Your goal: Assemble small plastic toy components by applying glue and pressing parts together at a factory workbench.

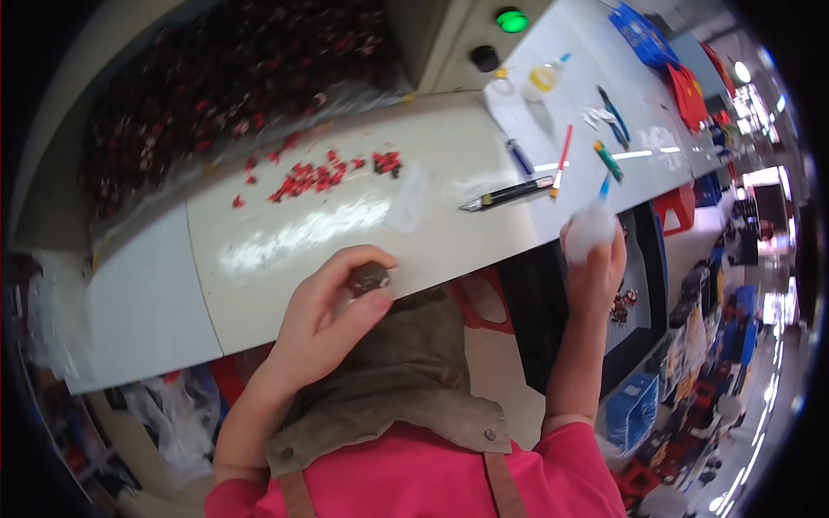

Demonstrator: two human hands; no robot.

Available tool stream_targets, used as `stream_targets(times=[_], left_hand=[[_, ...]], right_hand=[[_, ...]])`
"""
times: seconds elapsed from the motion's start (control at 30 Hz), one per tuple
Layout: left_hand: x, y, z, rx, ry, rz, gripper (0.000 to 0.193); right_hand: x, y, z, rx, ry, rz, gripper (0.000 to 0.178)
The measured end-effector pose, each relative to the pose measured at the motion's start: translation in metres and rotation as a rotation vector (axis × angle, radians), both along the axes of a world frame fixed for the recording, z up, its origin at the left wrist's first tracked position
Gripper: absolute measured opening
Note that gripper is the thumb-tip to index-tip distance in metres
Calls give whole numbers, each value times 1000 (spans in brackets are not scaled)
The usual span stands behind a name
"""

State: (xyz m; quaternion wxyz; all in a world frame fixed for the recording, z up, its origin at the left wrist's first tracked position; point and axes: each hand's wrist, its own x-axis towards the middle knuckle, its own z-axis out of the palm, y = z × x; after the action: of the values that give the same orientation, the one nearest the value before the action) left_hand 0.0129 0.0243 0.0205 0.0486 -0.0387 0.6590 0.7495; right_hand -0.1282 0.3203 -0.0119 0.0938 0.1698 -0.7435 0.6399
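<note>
Grasping one thing in each hand, the person worked at the near edge of a pale bench (pixel 466 155). The left hand (pixel 324 315) was curled over that edge, pinching a small dark piece (pixel 370 276) between thumb and fingers; its exact kind could not be told from where I stood. The right hand (pixel 600 272) was closed around a whitish squeeze bottle (pixel 589 233), just beside the same edge, the blue nozzle pointing toward the bench's far side. Red and dark fragments (pixel 311 178) lay scattered nearer the far edge. Toward the right end lay a black pen-like tool (pixel 509 194), a red-handled brush (pixel 565 151) and a green tube (pixel 608 161); a yellow-and-white bottle (pixel 540 84) occupied the area beyond. A heap of dark and red pieces (pixel 233 86) bordered the far left.
</note>
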Motion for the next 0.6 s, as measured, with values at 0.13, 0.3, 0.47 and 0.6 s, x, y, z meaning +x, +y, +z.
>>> stream_targets(times=[0.13,0.3,0.47,0.6], left_hand=[[-2,-4,-11,9,94,46,28],[-13,-2,-13,32,215,35,29],[-22,-6,-27,198,172,67,45],[-17,-10,-27,247,133,103,58]], right_hand=[[-51,1,22,28,-93,-200,41],[-113,40,24,363,-58,-300,44],[-145,59,-26,500,-30,-296,55],[-113,31,-19,533,228,-720,63]])
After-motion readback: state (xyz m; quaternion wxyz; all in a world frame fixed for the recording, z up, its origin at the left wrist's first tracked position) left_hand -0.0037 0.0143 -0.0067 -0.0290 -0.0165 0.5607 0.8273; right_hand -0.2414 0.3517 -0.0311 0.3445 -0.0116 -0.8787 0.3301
